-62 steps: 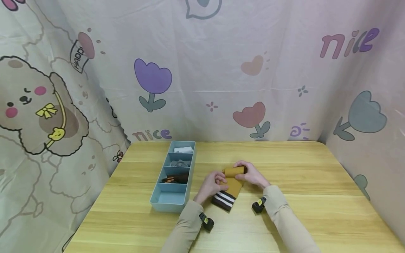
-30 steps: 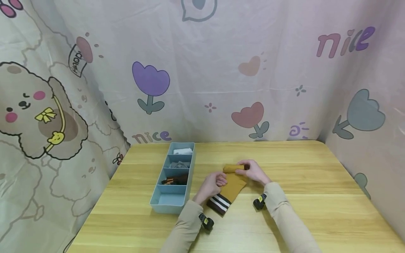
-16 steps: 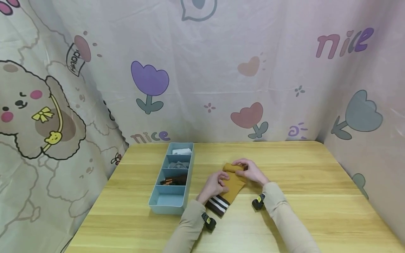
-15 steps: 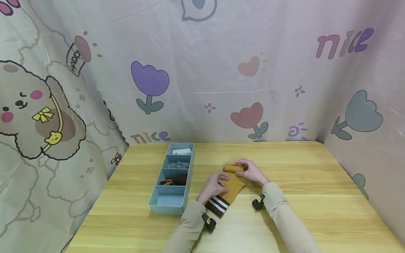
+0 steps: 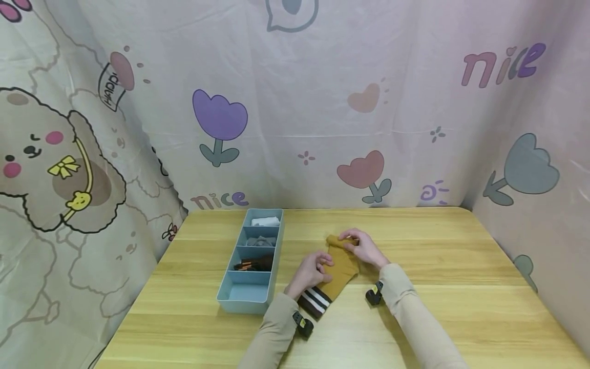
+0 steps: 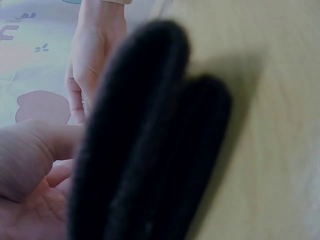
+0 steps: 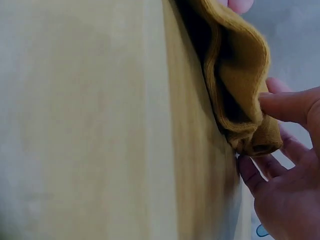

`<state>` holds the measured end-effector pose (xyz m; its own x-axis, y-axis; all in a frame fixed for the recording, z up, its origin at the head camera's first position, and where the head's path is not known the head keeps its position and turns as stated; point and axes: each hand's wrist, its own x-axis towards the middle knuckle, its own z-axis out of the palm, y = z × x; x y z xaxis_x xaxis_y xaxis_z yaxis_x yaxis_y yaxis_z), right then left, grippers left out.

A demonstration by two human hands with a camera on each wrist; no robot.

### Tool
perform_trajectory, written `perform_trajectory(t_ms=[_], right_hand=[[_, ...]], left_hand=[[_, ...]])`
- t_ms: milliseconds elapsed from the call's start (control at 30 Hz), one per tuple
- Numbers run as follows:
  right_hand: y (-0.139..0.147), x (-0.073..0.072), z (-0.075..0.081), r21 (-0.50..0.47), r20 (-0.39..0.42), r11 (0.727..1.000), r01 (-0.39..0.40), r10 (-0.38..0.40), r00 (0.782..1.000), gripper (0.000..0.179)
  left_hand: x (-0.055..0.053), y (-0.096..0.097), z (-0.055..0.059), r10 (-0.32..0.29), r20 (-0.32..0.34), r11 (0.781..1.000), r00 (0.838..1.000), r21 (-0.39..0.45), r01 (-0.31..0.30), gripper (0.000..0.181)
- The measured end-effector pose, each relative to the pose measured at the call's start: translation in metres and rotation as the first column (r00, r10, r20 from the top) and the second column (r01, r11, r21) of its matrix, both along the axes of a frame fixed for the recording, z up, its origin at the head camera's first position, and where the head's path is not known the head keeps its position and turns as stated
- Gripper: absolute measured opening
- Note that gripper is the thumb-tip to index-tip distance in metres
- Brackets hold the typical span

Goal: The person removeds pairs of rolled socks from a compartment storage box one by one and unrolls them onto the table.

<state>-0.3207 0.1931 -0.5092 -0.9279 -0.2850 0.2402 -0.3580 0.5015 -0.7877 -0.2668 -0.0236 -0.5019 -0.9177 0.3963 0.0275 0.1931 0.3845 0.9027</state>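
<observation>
A mustard sock (image 5: 343,269) lies slantwise on the table, its dark brown cuff with white stripes (image 5: 315,301) toward me. Its far end is turned over in a small roll. My right hand (image 5: 364,248) pinches that rolled end between thumb and fingers; the right wrist view shows the thumb on the layered knit (image 7: 245,90). At the sock's left edge is my left hand (image 5: 310,271), loosely bent, thumb and fingertips apart and resting on the fabric. The dark cuff (image 6: 150,130) looms blurred in the left wrist view and hides part of that hand.
Left of the sock stands a light blue organizer box (image 5: 246,306) with compartments in a row. They hold a white folded cloth (image 5: 265,222), a grey one (image 5: 260,241) and a dark brown bundle with orange (image 5: 255,263); the nearest compartment is bare. A printed curtain (image 5: 295,102) hangs behind the table.
The roll at the sock's far end has become smaller and flatter, and more mustard fabric lies flat. My right hand has shifted slightly away from me; the striped cuff has moved toward me and left.
</observation>
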Motion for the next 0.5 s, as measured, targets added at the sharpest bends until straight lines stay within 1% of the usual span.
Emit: perform_trajectory(t_ms=[100, 233, 333, 500], right_hand=[[-0.001, 0.000, 0.003, 0.005, 0.031, 1.000, 0.002, -0.002, 1.000, 0.022], [-0.001, -0.003, 0.006, 0.029, 0.064, 1.000, -0.006, 0.004, 0.998, 0.029], [0.000, -0.006, 0.006, 0.054, 0.060, 0.998, -0.014, 0.011, 0.998, 0.029], [0.000, -0.013, 0.007, 0.065, 0.039, 0.998, -0.011, 0.008, 0.999, 0.025]], left_hand=[[0.000, -0.001, 0.001, 0.003, 0.005, 1.000, 1.000, -0.002, -0.003, 0.041], [0.001, -0.002, 0.001, 0.003, 0.010, 1.000, 1.000, -0.001, -0.003, 0.041], [0.001, -0.002, 0.001, 0.001, 0.016, 1.000, 1.000, 0.006, -0.002, 0.041], [0.000, -0.002, 0.000, -0.007, 0.003, 1.000, 1.000, 0.022, 0.007, 0.043]])
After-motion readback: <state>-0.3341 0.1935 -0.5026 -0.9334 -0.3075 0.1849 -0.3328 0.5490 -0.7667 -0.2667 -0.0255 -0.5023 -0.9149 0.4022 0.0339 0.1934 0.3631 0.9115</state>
